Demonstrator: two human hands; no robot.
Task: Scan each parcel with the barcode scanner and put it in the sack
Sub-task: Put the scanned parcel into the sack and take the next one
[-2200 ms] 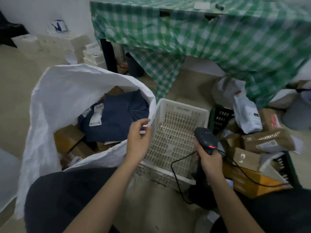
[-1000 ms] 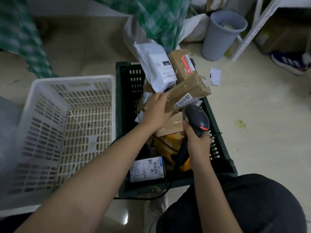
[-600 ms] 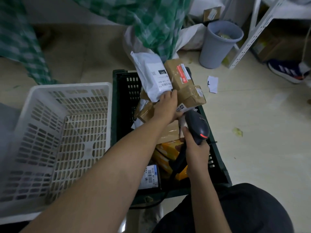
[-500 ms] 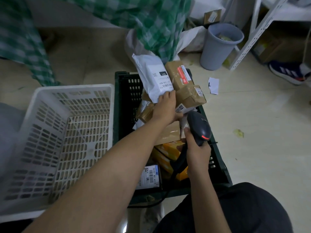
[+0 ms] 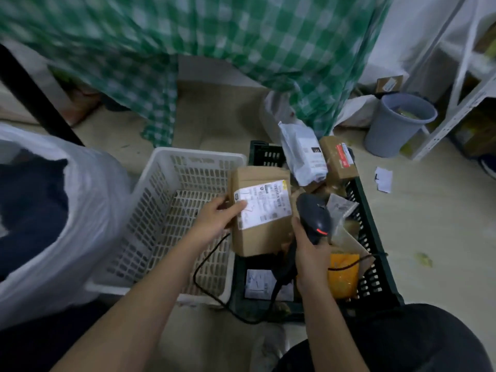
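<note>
My left hand [image 5: 216, 220] grips a brown cardboard parcel [image 5: 264, 237] by its left edge, white label facing up, above the gap between the two crates. My right hand [image 5: 308, 252] holds the black barcode scanner [image 5: 314, 217] by its handle, its head just right of the parcel's label. A black crate [image 5: 375, 267] at the right holds several more parcels: a white bag [image 5: 304, 154], a brown box with a red label [image 5: 338, 158], a yellow pack [image 5: 343, 275]. The white sack [image 5: 88, 189] stands open at the left with a dark parcel inside.
A white slatted crate [image 5: 174, 210] sits between the sack and the black crate. The scanner's black cable [image 5: 204, 267] loops over the floor near my knees. A green checked tablecloth [image 5: 214, 49] hangs behind. A grey bin [image 5: 397, 124] and a white rack [image 5: 456, 103] stand at the right.
My left hand has lifted the brown parcel out of the black crate and turned its label up beside the scanner. The view has swung left, bringing the sack back in.
</note>
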